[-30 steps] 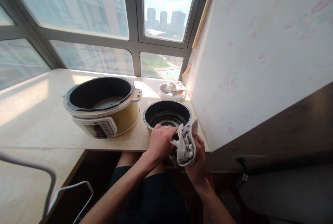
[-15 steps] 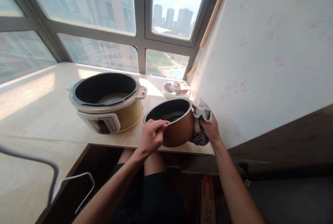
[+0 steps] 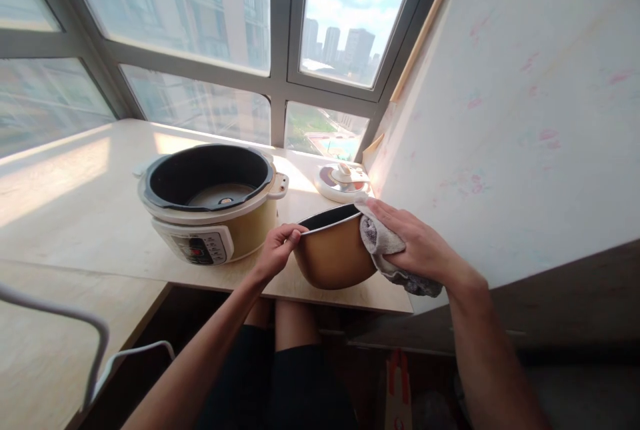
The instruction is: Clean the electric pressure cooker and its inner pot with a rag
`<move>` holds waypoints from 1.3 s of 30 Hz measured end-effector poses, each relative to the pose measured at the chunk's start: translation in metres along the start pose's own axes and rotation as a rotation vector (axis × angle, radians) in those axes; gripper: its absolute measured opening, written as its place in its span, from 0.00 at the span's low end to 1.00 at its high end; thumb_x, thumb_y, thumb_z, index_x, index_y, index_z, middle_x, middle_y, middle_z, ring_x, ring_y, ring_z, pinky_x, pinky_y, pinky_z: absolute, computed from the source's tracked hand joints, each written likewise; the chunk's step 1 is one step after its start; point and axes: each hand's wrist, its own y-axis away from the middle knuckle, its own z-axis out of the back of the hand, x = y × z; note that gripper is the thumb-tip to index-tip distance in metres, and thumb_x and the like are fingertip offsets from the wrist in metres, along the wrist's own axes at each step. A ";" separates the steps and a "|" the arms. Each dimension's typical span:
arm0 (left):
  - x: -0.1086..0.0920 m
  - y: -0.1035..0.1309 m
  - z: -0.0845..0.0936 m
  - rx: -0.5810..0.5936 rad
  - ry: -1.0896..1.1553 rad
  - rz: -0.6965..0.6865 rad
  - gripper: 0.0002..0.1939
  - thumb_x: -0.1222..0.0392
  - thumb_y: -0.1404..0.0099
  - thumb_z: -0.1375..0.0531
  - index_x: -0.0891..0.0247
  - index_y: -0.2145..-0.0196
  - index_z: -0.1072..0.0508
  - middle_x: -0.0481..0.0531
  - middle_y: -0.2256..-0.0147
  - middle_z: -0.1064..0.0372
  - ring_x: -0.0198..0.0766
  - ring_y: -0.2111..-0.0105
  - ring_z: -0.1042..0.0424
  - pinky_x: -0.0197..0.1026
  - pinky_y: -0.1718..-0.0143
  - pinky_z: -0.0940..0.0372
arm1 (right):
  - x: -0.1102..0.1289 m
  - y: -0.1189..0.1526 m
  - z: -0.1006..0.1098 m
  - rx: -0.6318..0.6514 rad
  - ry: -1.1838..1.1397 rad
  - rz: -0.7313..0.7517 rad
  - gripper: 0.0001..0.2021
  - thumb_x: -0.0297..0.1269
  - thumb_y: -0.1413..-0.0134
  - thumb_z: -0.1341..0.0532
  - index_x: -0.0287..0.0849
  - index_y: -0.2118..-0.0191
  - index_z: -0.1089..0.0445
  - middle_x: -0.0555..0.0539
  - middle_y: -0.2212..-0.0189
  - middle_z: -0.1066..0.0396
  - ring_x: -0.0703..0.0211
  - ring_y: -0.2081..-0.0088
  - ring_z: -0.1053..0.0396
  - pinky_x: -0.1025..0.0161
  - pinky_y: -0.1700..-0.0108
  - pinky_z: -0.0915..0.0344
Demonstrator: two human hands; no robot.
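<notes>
A golden-brown inner pot (image 3: 333, 253) with a dark inside tilts away from me near the front edge of the counter. My left hand (image 3: 280, 249) pinches its rim on the left side, thumb over the edge. In my right hand (image 3: 417, 240) is a bunched grey-and-white cloth (image 3: 383, 237), pressed to the pot's outer right wall near the rim. To the left stands the cooker body (image 3: 250, 230), white and olive-gold, without a lid on it and with a control panel in front. Behind the pot lies a round white lid (image 3: 340, 183) with a knob.
The pale counter (image 3: 65, 217) runs along grey-framed windows (image 3: 280, 30). On the right, a flowered wall (image 3: 525, 117) closes in beside my right arm. A white cable or tube (image 3: 100, 323) curves at lower left. A paper bag (image 3: 399, 397) stands below the counter.
The pot has tilted further, so less of its inside shows. My left hand has shifted along the rim to the left. My right hand with the cloth has come round toward the pot's near right side.
</notes>
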 end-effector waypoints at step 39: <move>-0.053 0.003 -0.033 0.039 -0.362 -0.064 0.16 0.56 0.33 0.43 0.63 0.77 0.27 0.48 0.77 0.31 0.37 0.71 0.36 0.46 0.58 0.50 | 0.054 -0.002 -0.030 -0.227 -0.120 -0.325 0.27 0.37 0.48 0.38 0.52 0.41 0.32 0.48 0.42 0.30 0.45 0.43 0.30 0.52 0.42 0.32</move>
